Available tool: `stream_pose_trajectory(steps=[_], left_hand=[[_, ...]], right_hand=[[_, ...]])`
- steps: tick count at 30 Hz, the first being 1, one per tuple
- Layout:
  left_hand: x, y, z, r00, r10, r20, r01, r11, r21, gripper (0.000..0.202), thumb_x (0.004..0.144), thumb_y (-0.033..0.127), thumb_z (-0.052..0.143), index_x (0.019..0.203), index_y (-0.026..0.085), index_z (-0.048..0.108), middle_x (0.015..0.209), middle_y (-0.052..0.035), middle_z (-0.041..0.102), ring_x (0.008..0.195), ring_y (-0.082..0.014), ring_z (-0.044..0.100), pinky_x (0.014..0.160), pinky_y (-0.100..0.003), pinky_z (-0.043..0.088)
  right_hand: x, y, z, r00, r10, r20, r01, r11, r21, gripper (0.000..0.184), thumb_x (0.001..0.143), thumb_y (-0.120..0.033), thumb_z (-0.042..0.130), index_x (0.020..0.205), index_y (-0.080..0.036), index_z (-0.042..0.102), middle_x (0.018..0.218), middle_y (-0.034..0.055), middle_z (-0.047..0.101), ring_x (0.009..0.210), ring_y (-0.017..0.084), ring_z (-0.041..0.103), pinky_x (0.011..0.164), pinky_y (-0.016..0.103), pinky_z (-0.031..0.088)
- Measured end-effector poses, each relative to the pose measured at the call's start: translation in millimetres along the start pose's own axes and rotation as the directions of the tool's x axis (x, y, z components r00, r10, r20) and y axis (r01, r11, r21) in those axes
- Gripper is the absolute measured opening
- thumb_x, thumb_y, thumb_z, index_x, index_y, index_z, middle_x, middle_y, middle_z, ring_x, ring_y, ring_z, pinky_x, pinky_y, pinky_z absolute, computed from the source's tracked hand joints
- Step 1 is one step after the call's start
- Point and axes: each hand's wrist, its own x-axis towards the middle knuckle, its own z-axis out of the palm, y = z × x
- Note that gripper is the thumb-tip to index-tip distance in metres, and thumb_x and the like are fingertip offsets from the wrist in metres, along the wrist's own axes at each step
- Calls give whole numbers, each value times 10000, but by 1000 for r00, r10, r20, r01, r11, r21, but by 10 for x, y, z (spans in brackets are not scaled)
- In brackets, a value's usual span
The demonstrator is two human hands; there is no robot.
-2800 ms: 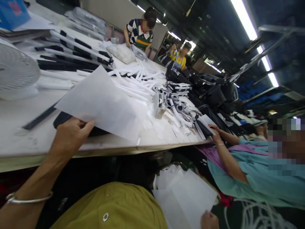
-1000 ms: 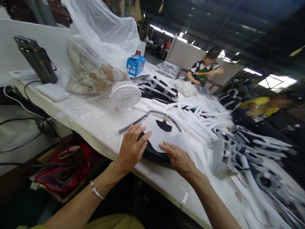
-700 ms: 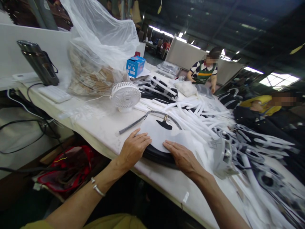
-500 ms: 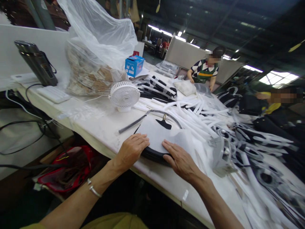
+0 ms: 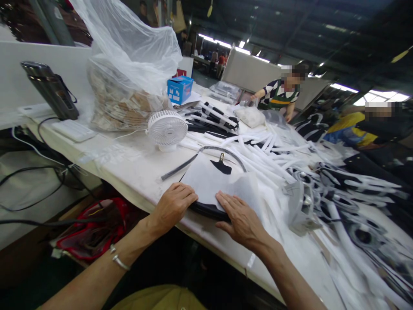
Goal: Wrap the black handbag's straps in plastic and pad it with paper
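A worker's 2 bare hands are lying on a white sheet (image 5: 204,183) nr. the front edge of a pale worktable (image 5: 129,165). Thin, matte & plain, the sheet is covering most of a black piece (image 5: 209,210), whose smooth, rounded rim is showing as a dark band b/w the hands. Its R part is rippling a bit & blending w/ white material alongside. At its far side, a black curved tab (image 5: 221,168) w/ 1 brass-toned metal fitting (image 5: 222,157) is pointing away from the worker; a dark gray strip (image 5: 179,167) is arching around it.

The L hand (image 5: 174,200), silver bangle (image 5: 121,262) on the forearm, is resting at the sheet's L side, fingers bent & together; can't tell if they're gripping. The R hand (image 5: 241,217) is lying palm-down opp., fingers extended & released, thumb apart.

Beyond, a white desk fan (image 5: 167,129) is standing nr. a heap of white tubular strips (image 5: 258,148), w/ a blue box (image 5: 180,89) & a clear plastic bag (image 5: 138,56) farther back. A co-worker (image 5: 280,94) in a checkered top is standing across the worktable.
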Motion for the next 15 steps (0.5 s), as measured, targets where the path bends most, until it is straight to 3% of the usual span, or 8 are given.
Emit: stream_pose_trajectory(steps=[6, 9, 15], left_hand=[[-106, -9, -35, 1000, 24, -21, -22, 997, 72, 205, 998, 155, 442, 1003, 191, 645, 836, -22, 655, 853, -169, 605, 834, -336, 411], [-100, 56, -64, 999, -21, 35, 16, 991, 132, 191, 992, 160, 451, 993, 200, 638, 848, -29, 641, 854, -183, 590, 826, -349, 405], [261, 367, -64, 980, -87, 180, 34, 959, 280, 117, 923, 158, 558, 811, 182, 583, 754, -37, 598, 733, -228, 556, 697, -377, 402]], right_hand=[[-25, -56, -2, 999, -10, 35, 9, 1000, 21, 753, 801, -304, 723, 1466, -197, 388, 1509, 124, 435, 1361, 283, 442, 1143, 503, 352], [-39, -57, 36, 1000, -6, 18, 6, 1000, 27, 740, 795, -270, 712, 1464, -216, 399, 1509, 110, 437, 1354, 292, 450, 1138, 515, 356], [-39, -38, 94, 1000, -21, 7, 20, 998, 61, 752, 776, -227, 697, 1465, -222, 395, 1502, 109, 448, 1357, 287, 446, 1142, 512, 346]])
